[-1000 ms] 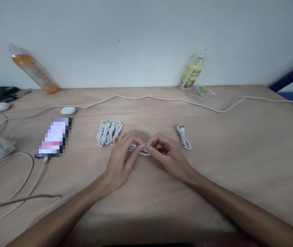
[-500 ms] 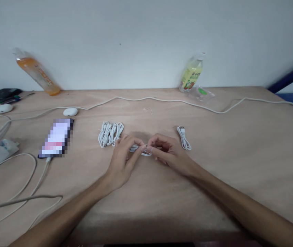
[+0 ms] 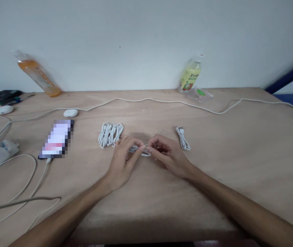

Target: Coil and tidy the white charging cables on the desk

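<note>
A coiled white cable (image 3: 145, 154) lies on the table between my hands, mostly hidden by the fingers. My left hand (image 3: 125, 152) is closed around its left part, thumb and index finger pinched at the top. From the other side my right hand (image 3: 165, 151) pinches at the same spot, fingertips nearly touching the left ones. A thin strand shows there, too small to tell whether it is cable or tie. Several bundled white cables (image 3: 110, 134) lie just left of my left hand. One more bundled USB cable (image 3: 183, 138) sits to the right of my right hand.
Small thin tie pieces (image 3: 147, 110) lie ahead of my hands. A long white cord (image 3: 146, 99) crosses the back. At left are a phone (image 3: 56, 139), white cases (image 3: 70, 113) and loose cords. An orange bottle (image 3: 39, 78) and a yellow-green bottle (image 3: 190, 76) lean against the wall.
The view has shifted very slightly. Both hands keep their pinch on the cable bundle in nearly the same place.
</note>
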